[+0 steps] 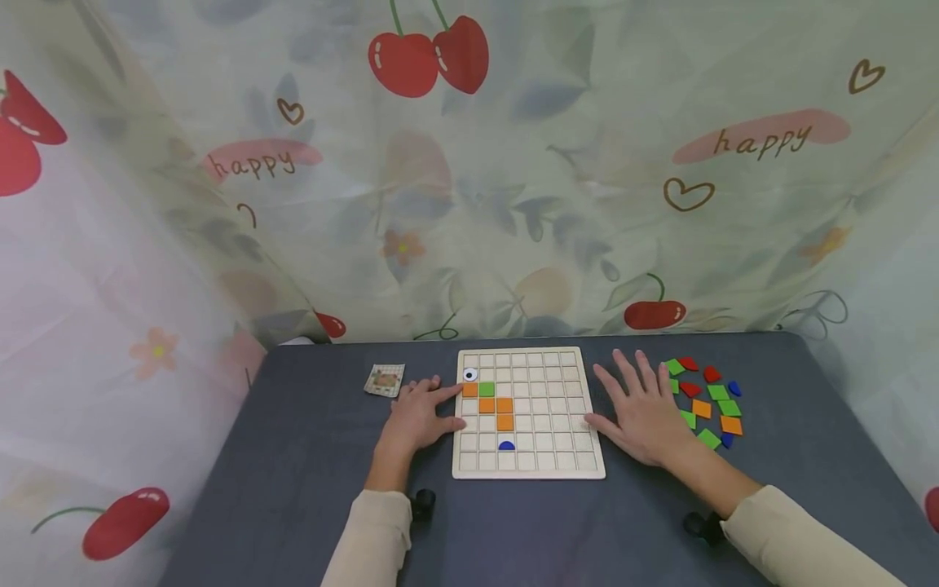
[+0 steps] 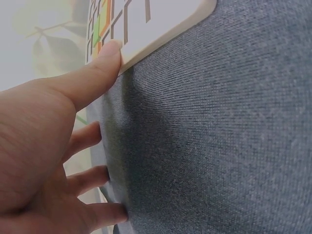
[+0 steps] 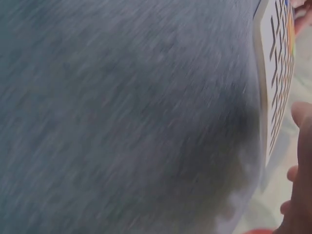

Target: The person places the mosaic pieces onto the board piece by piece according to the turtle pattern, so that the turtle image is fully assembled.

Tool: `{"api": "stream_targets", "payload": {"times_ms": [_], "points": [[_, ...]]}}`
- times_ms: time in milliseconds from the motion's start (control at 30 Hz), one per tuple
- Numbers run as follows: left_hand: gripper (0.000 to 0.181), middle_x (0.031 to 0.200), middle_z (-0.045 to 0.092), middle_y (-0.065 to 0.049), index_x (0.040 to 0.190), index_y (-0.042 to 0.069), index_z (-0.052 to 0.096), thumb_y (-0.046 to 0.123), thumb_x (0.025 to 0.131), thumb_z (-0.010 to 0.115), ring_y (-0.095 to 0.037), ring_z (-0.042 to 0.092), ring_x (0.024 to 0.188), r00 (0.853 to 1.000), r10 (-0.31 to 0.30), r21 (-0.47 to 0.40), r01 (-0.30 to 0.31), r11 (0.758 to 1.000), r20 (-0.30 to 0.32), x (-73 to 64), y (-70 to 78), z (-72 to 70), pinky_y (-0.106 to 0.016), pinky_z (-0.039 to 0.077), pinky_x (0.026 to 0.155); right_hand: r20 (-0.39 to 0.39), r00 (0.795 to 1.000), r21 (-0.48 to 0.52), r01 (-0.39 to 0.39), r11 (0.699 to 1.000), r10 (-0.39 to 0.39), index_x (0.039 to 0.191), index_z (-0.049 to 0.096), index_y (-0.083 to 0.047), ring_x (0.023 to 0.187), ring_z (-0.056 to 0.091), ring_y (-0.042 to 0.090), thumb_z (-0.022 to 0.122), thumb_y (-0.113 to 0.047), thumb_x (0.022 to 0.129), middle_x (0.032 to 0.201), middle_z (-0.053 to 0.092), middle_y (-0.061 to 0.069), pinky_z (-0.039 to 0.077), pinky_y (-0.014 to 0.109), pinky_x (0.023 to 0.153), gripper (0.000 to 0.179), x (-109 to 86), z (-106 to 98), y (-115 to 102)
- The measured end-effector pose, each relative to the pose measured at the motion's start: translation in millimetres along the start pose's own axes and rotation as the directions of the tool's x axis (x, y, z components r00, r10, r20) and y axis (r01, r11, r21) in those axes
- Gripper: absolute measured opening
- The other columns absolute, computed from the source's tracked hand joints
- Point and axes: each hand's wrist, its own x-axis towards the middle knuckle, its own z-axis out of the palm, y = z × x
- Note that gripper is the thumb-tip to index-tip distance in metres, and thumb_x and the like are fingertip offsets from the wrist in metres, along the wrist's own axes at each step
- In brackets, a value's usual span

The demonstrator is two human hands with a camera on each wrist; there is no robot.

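A pale grid board (image 1: 546, 424) lies on the dark table. In its left columns sit a round eye piece (image 1: 470, 375), a green square tile (image 1: 487, 390), several orange square tiles (image 1: 504, 422) and a blue half-circle tile (image 1: 506, 446). My left hand (image 1: 414, 414) rests at the board's left edge, index fingertip by an orange tile, thumb lower down on the rim. The left wrist view shows that thumb (image 2: 100, 66) against the board's edge, other fingers loosely bent over the cloth. Fingers spread, my right hand (image 1: 645, 412) holds nothing, its thumb tip at the board's right edge.
Loose green, red, orange and blue tiles (image 1: 702, 409) lie scattered right of the right hand, partly hidden by it. A small picture card (image 1: 385, 380) lies beyond the left hand. Behind the table (image 1: 308, 440) hangs a printed curtain (image 1: 499, 179).
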Motion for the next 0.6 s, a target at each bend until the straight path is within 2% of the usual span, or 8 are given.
{"api": "stream_targets", "payload": {"times_ms": [167,300,467,600], "points": [[0.068,0.164,0.039,-0.01,0.149,0.036,0.053,0.046,0.088,0.078,-0.047,0.026,0.154,1.0,-0.003,0.008,0.003,1.0,0.004,0.6,0.1,-0.8,-0.074,0.025,0.118,0.036,0.997,-0.016,-0.065,0.998,0.066,0.157,0.037,-0.013,0.151,0.016,0.055,0.061,-0.06,0.095,0.165,0.024,0.026,0.01,0.078,0.118,0.081,-5.2,-6,21],[0.067,0.165,0.038,-0.01,0.15,0.036,0.052,0.046,0.088,0.078,-0.047,0.025,0.154,1.0,-0.002,0.011,0.002,1.0,0.003,1.6,0.0,-0.9,-0.074,0.025,0.118,0.032,0.996,0.002,-0.081,0.997,0.081,0.157,0.036,-0.011,0.149,0.02,0.057,0.058,-0.058,0.098,0.162,0.026,0.029,0.012,0.079,0.116,0.079,-9.4,-8,40],[0.068,0.166,0.037,-0.01,0.15,0.037,0.052,0.047,0.088,0.078,-0.046,0.024,0.154,1.0,-0.005,0.012,0.005,1.0,0.013,-0.3,-0.2,-0.3,-0.074,0.024,0.118,-0.035,0.998,0.029,-0.06,0.998,0.061,0.151,0.043,-0.008,0.141,0.031,0.054,0.063,-0.051,0.097,0.15,0.038,0.03,0.021,0.077,0.11,0.071,-16.1,-4,64],[0.068,0.166,0.037,-0.009,0.15,0.037,0.052,0.047,0.088,0.078,-0.047,0.024,0.154,1.0,-0.007,0.01,0.007,1.0,0.017,-0.9,0.6,0.5,-0.074,0.024,0.118,-0.079,0.994,0.053,-0.071,0.996,0.075,0.142,0.051,-0.004,0.131,0.037,0.054,0.071,-0.039,0.095,0.142,0.043,0.031,0.029,0.075,0.105,0.061,-21.0,-5,78]]}}
